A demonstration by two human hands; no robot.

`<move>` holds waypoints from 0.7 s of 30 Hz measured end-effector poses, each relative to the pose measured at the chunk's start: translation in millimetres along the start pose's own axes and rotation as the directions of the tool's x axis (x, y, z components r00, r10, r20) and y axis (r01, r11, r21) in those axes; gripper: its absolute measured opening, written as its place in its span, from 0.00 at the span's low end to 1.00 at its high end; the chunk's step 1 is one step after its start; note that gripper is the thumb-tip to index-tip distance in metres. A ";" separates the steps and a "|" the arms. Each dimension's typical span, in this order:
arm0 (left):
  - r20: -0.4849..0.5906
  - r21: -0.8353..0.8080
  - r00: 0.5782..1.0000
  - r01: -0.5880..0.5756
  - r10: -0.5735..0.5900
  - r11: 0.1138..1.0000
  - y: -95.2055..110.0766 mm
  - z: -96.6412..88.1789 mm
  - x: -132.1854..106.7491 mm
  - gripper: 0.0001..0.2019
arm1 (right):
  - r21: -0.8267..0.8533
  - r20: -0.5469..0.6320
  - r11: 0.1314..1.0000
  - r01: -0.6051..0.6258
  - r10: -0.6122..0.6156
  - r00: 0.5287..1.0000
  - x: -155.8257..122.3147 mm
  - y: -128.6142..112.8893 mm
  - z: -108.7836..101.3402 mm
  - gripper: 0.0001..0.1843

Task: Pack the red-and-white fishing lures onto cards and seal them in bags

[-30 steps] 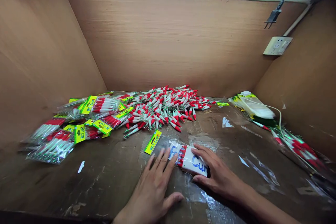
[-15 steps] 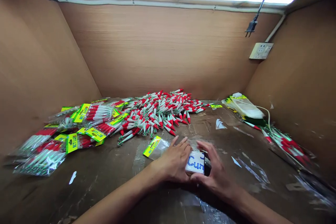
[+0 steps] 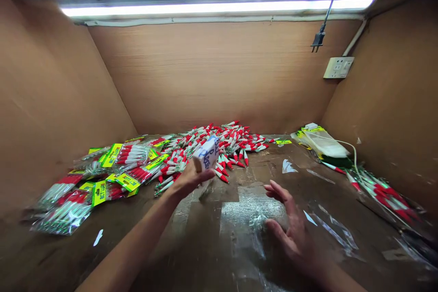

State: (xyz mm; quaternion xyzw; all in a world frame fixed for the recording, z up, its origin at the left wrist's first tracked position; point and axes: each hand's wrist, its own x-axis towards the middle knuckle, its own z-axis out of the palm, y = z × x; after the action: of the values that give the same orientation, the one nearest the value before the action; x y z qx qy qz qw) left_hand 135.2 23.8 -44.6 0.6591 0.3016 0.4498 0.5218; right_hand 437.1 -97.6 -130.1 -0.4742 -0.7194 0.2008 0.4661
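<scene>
My left hand (image 3: 190,177) is raised above the worktop and grips a white block with blue handwriting (image 3: 207,154), held on edge in front of the pile of red-and-white lures (image 3: 212,146). A clear bag dangles blurred below that hand. My right hand (image 3: 290,228) hovers low over the worktop at the lower right, fingers spread and curled, holding nothing. Filled bags with yellow-green labels (image 3: 112,164) lie to the left of my left hand.
The brown worktop (image 3: 212,237) is boxed in by wooden walls on three sides. More bags and lures with a white cable (image 3: 342,150) lie along the right wall. A wall socket (image 3: 338,67) and a hanging plug sit at the upper right. Clear film scraps lie near my right hand.
My left hand lifted the white block off the worktop and carried it up and left toward the lure pile. My right hand let go of it and drew back, opening.
</scene>
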 end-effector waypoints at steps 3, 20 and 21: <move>-0.126 -0.138 0.985 -0.137 0.119 0.981 -4.8 -9.4 -15.3 0.43 | -0.035 0.023 0.999 -0.015 0.015 1.000 1.9 -1.9 0.0 0.35; 0.427 -0.693 0.897 0.404 -0.111 0.597 -68.1 44.1 -22.9 0.44 | 0.358 0.297 0.911 -0.205 0.097 0.950 98.5 -16.8 38.6 0.31; 0.424 -0.709 0.899 0.407 -0.114 0.576 -71.6 45.1 -23.6 0.44 | 0.410 0.340 0.877 -0.250 0.107 0.934 110.9 -20.0 46.6 0.29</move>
State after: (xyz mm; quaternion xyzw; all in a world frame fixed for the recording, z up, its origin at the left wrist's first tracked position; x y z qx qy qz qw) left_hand 171.6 4.1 -122.1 0.3778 0.0775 0.3344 0.8599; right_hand 374.2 -3.4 -84.9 -0.3825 -0.6700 0.4744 0.4240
